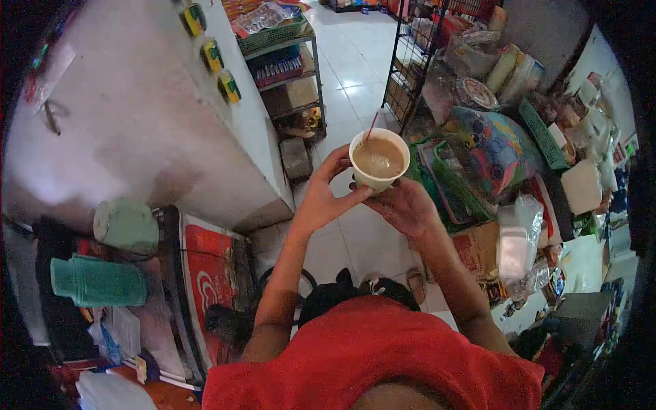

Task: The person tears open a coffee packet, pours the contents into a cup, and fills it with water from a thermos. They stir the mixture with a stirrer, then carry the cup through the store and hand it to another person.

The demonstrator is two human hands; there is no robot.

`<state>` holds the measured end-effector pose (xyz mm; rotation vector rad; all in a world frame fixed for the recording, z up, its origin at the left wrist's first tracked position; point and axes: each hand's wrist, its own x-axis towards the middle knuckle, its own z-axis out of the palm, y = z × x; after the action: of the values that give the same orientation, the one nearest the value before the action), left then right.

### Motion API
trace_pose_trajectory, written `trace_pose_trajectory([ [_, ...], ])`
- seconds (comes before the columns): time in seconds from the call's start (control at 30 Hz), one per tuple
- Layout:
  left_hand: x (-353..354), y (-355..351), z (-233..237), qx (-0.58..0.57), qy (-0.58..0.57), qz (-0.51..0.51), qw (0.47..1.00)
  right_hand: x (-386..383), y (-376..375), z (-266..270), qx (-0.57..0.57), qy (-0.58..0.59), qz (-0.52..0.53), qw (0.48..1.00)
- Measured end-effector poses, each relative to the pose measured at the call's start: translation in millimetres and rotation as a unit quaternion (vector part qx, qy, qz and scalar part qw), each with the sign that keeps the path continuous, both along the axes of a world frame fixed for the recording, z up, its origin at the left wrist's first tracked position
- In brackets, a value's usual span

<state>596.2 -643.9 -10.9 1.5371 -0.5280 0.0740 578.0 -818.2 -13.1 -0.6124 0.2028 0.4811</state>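
A white cup [374,182] of light brown, slightly foamy drink is held up in front of me, with a thin red stick or straw leaning on its far rim. My left hand [331,195] curves round the cup's left side, its thumb along the lower front. My right hand [404,206] supports the cup from below and the right, palm turned partly up. The fingertips behind and under the cup are partly hidden.
A red-sided freezer [208,273] stands at the left, with a green pitcher [102,281] on top. Ahead are a metal shelf [287,82] and a black wire rack [410,65]. Plastic bags and a colourful bag [492,147] are piled at the right. White tiles [342,102] cover the floor.
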Motion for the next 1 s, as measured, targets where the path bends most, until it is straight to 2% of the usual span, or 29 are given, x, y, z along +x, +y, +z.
trace_pose_trajectory([
  [0.2, 91.3, -10.6, -7.5, 0.005, 0.02, 0.01, 1.0, 85.2, -8.8, -2.4, -0.015, 0.008, -0.007, 1.0],
  [0.4, 192.4, -32.3, -13.5, -0.02, -0.037, 0.006, 0.999, 187.9, -36.6, -11.6, 0.01, 0.034, 0.015, 0.999],
  [0.47, 224.2, -41.4, -5.5, 0.028, -0.027, 0.04, 0.998, 229.1, -46.3, -5.9, 0.027, 0.026, 0.027, 0.999],
  [0.53, 260.3, -50.1, -8.3, 0.007, -0.022, 0.041, 0.999, 269.4, -51.6, 0.3, 0.002, 0.075, 0.018, 0.997],
  [0.77, 376.9, -63.7, -5.6, -0.001, 0.013, 0.06, 0.998, 394.3, -65.1, 5.2, -0.011, 0.043, 0.052, 0.998],
  [0.87, 429.0, -67.5, -8.4, -0.005, -0.008, 0.055, 0.998, 444.2, -66.7, 6.4, -0.067, 0.038, 0.054, 0.996],
  [0.93, 464.7, -66.0, -17.2, -0.015, -0.011, 0.057, 0.998, 482.7, -67.4, -8.9, 0.019, 0.045, 0.061, 0.997],
  [1.0, 500.7, -63.3, -22.0, -0.026, -0.013, 0.056, 0.998, 519.7, -63.9, -11.2, 0.022, 0.048, 0.064, 0.997],
])
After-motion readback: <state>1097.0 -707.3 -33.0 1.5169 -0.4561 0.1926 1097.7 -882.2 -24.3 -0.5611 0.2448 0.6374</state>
